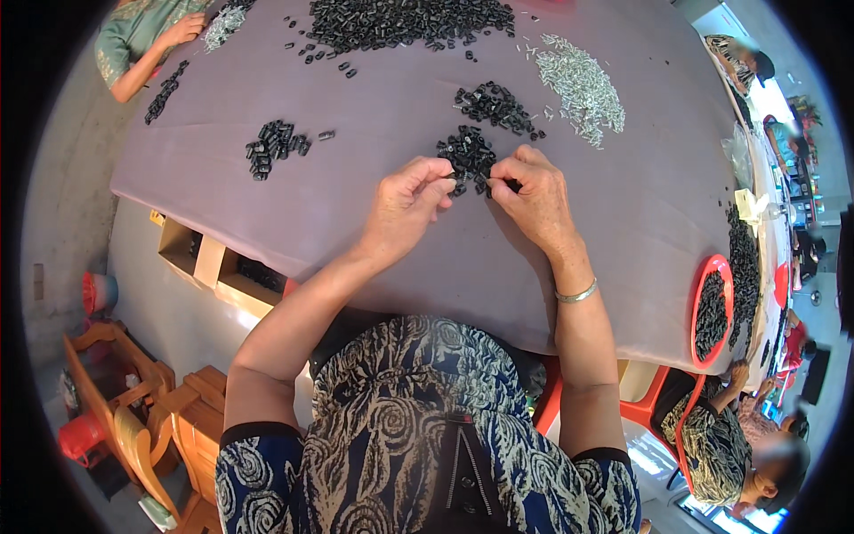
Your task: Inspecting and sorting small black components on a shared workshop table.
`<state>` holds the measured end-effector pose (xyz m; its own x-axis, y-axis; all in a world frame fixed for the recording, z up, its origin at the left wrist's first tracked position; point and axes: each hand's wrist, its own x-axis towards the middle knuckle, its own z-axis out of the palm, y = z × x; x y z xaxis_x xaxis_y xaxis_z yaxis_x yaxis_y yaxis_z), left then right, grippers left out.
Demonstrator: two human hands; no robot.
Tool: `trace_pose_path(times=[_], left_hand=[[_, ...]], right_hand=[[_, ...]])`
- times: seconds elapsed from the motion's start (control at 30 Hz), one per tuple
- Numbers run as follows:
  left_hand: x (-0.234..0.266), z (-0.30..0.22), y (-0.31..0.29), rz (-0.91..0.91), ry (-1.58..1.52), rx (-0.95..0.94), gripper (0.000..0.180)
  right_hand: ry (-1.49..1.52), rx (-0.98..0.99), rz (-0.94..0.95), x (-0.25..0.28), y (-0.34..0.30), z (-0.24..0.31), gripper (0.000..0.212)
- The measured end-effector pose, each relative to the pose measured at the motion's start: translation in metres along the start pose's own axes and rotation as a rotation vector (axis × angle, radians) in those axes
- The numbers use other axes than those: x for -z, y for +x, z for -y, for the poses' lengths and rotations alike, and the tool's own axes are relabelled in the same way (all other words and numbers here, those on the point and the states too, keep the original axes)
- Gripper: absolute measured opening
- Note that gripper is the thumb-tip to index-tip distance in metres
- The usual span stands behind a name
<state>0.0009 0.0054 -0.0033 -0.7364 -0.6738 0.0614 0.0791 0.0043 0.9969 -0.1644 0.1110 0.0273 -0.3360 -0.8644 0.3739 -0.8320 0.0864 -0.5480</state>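
Observation:
Both my hands meet at the near side of a small heap of black plastic pieces (469, 151) on the cloth-covered table. My left hand (405, 209) pinches thumb and forefinger together at the heap's left edge; what lies between the fingertips is too small to make out. On the right edge, my right hand (540, 200), with a bracelet at the wrist, is closed in a pinch, a small black piece (513, 185) showing in its fingers. Just beyond lies another heap of black pieces (498, 105). A pile of small silvery metal pins or screws (583, 89) spreads to the far right.
A large black heap (409, 22) covers the table's far side. Farther left lies a group of joined-looking black pieces (276, 149). A red-rimmed basket (712, 311) of black parts stands right. Another person's hand (185, 28) works at far left; cardboard boxes (209, 260) sit below the table edge.

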Motion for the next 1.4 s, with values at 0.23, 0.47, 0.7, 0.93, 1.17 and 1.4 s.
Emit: trace_pose_path(times=[0.23, 0.47, 0.7, 0.93, 1.17, 1.4], left_hand=[[-0.003, -0.003, 0.001, -0.004, 0.023, 0.01, 0.012], [-0.002, -0.005, -0.001, 0.041, 0.056, 0.004, 0.012], [-0.003, -0.008, -0.002, 0.09, 0.05, 0.0, 0.01], [-0.005, -0.012, -0.001, 0.1, 0.148, -0.073, 0.011], [-0.006, -0.007, 0.0, 0.095, 0.127, -0.096, 0.009], [-0.005, -0.011, -0.002, 0.091, 0.169, -0.087, 0.01]], right_hand=[[0.002, -0.012, -0.059, -0.009, 0.002, 0.0, 0.005], [-0.038, 0.029, -0.058, -0.012, 0.003, 0.0, 0.007], [0.243, 0.003, -0.09, -0.006, -0.002, 0.014, 0.01], [0.29, 0.041, -0.118, -0.009, -0.002, 0.017, 0.011], [0.291, 0.052, -0.159, -0.013, -0.002, 0.021, 0.012], [0.09, 0.307, -0.243, -0.015, 0.001, 0.027, 0.018]])
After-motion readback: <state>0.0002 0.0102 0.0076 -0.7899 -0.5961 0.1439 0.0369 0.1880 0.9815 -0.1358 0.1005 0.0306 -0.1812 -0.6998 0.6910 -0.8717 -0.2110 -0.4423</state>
